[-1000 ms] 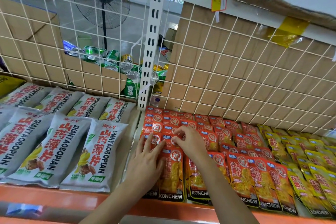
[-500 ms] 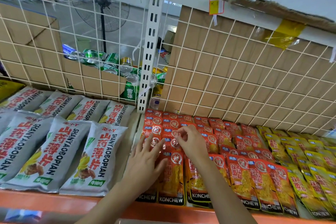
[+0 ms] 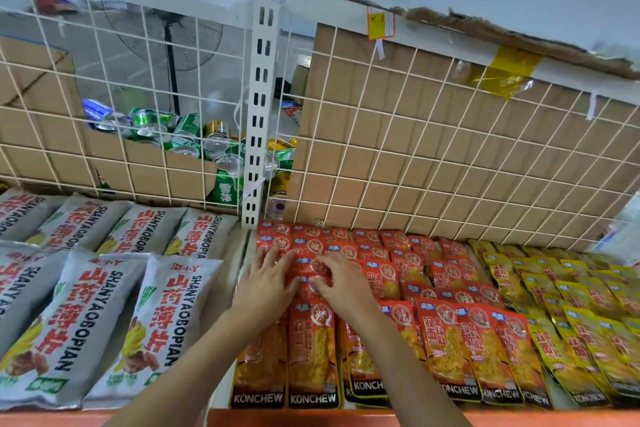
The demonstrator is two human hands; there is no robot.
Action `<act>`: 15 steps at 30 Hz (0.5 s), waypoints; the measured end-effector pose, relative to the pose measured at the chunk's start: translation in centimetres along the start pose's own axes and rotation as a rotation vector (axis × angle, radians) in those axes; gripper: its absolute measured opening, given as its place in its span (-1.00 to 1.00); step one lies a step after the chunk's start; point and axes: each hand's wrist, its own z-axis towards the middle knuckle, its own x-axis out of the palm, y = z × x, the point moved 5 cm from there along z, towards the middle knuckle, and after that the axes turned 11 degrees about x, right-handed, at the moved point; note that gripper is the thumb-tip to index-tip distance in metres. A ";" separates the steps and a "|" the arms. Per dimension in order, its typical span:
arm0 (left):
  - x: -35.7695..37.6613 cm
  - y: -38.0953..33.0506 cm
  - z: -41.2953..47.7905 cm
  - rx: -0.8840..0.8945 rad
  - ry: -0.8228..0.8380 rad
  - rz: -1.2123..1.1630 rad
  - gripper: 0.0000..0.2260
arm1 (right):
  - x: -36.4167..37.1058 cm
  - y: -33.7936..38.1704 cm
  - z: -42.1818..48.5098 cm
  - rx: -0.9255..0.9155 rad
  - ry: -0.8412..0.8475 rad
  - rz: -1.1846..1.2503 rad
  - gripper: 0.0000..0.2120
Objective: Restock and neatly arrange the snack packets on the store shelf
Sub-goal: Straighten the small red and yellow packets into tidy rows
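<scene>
We press the fingers (image 3: 275,258) of our left hand (image 3: 266,284) flat on the red snack packets (image 3: 446,291), straight and slightly spread. The fingers (image 3: 320,282) of our right hand (image 3: 348,284) are curled, and their tips pinch the top of one red packet (image 3: 317,267) between our two hands. These packets are glossy orange-red, with a round emblem near the top, a picture of yellow food in the middle and "KONCHEW" on a dark band at the bottom. They overlap like shingles in rows across the middle of the shelf (image 3: 346,418), from its orange front edge to its back edge. Towards the right edge we see yellow packets (image 3: 571,308) of the same shape. Towards the left edge lie larger grey-white bags (image 3: 166,319) marked "SHANYAOBOPIAN". A white wire grid (image 3: 450,156) stands along the back edge.
</scene>
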 end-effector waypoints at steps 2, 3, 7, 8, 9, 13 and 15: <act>0.0 0.0 -0.1 0.015 -0.007 0.007 -0.50 | 0.1 0.0 0.0 0.001 0.005 0.009 -0.52; 0.0 0.0 -0.1 0.021 -0.007 0.010 -0.50 | 0.1 0.0 0.0 0.003 0.007 0.012 -0.52; 0.0 0.0 0.2 0.045 -0.015 0.033 -0.52 | 0.2 -0.1 0.1 0.010 0.018 0.024 -0.53; 0.1 0.1 0.2 0.049 -0.017 0.038 -0.53 | 0.2 -0.1 0.1 0.010 0.021 0.028 -0.53; 0.1 0.1 0.2 0.051 -0.017 0.039 -0.53 | 0.2 -0.1 0.1 0.010 0.021 0.031 -0.53; 0.1 0.2 0.2 0.046 -0.019 0.043 -0.52 | -0.4 -0.4 0.3 0.006 -0.026 0.085 -0.55; -0.1 0.0 0.3 0.041 -0.024 0.050 -0.51 | -1.4 -1.1 0.7 0.008 -0.053 0.113 -0.58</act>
